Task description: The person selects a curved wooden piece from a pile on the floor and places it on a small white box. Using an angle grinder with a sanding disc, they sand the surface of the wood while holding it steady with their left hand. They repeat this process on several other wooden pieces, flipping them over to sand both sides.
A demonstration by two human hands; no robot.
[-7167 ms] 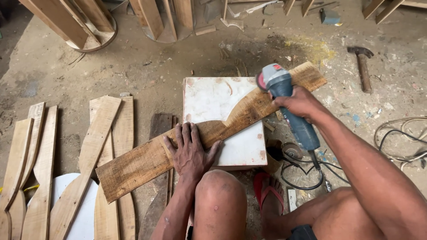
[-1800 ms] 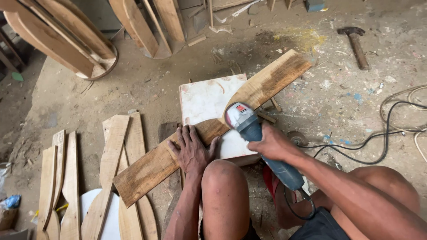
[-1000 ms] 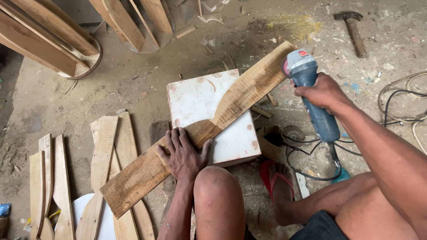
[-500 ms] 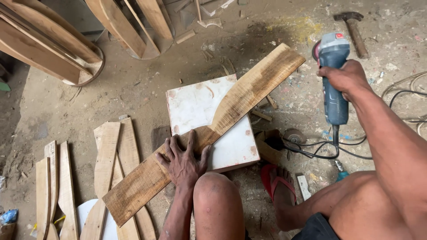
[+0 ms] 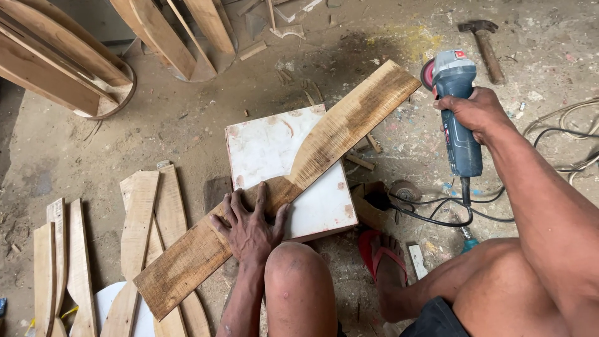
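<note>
A long wooden plank (image 5: 281,187), laid diagonally across a white block (image 5: 274,146), is pressed down by the flat, spread left hand (image 5: 249,224). A blue angle grinder (image 5: 458,112) is held firmly in the right hand's (image 5: 477,112) grip, lifted just beyond the plank's far end.

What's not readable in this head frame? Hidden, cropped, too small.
- Head view: grinder disc mostly hidden behind its own body; only a reddish edge shows, wear unreadable.
- Right hand covers the grip, so the switch is unseen.
- Plank underside and its contact with the white block are hidden by the plank itself.
- Left hand hides the plank surface beneath it.
- Cables run off the right edge.
- Hammer: too small for detail.
</note>
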